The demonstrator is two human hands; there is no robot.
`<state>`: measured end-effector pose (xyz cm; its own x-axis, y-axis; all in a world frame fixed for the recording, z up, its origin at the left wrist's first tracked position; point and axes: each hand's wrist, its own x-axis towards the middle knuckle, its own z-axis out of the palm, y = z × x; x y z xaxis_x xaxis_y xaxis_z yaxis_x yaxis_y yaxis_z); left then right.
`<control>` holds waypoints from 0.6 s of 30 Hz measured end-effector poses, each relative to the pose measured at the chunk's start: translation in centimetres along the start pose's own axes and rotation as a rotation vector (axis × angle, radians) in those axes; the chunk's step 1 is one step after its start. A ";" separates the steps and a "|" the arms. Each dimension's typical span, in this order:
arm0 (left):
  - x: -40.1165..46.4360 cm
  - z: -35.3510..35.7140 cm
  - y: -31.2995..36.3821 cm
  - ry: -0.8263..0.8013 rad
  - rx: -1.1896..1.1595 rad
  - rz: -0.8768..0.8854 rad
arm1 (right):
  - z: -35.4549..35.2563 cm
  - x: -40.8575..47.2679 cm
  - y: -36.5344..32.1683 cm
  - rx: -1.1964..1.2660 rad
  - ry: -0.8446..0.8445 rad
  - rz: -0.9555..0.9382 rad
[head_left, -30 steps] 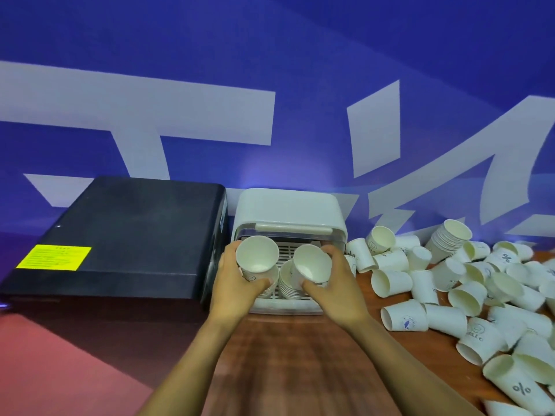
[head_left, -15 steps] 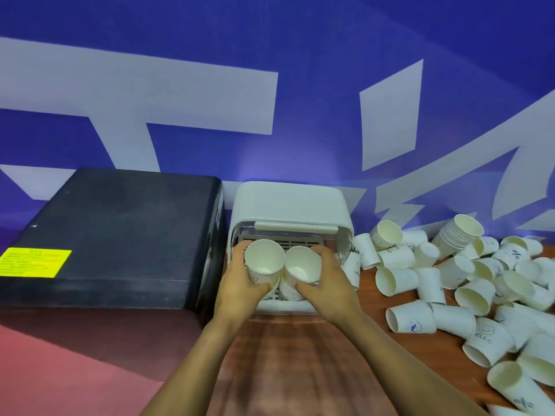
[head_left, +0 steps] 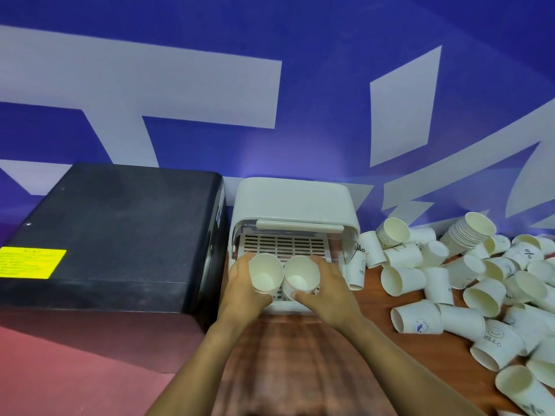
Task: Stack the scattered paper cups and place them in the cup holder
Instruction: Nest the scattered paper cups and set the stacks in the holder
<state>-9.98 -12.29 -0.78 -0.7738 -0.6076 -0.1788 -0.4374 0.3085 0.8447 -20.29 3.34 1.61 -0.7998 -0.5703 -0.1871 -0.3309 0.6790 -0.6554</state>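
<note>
Both hands are being kept busy rn: left hand [head_left: 240, 288] is being wrapped round a cup stack [head_left: 265, 273], right hand [head_left: 326, 288] round a 2nd stack [head_left: 300, 279], both being held side by side, mouths up, at the open front of the white cup holder [head_left: 292, 202]. Biggest to smallest otherwise: blue wall w/ white lettering [head_left: 180, 85], black box [head_left: 114, 235] just left of the holder, wooden table [head_left: 288, 370], loose cups [head_left: 480, 283] being left scattered on the right, incl. one stacked bunch [head_left: 470, 235].

Blue wall [head_left: 330, 40] w/ white shapes (big), wood table [head_left: 285, 370].
</note>
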 end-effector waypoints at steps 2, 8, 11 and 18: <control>0.0 -0.1 -0.1 -0.059 0.044 -0.037 | 0.1 0.0 0.6 -0.031 -0.061 0.018; -1.4 -1.0 1.1 -0.104 0.068 -0.050 | -0.7 -0.6 1.3 -0.016 -0.110 0.015; -3.4 -1.1 1.9 -0.080 0.085 0.034 | -1.5 -1.8 2.0 0.007 -0.103 -0.012; -8.2 -0.2 3.9 -0.062 0.070 0.146 | -4.8 -8.2 5.3 0.050 -0.141 0.038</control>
<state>-5.22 -6.31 4.07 -0.8574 -0.5069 -0.0891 -0.3473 0.4420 0.8271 -17.88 13.84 3.23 -0.7321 -0.6060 -0.3111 -0.2732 0.6795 -0.6809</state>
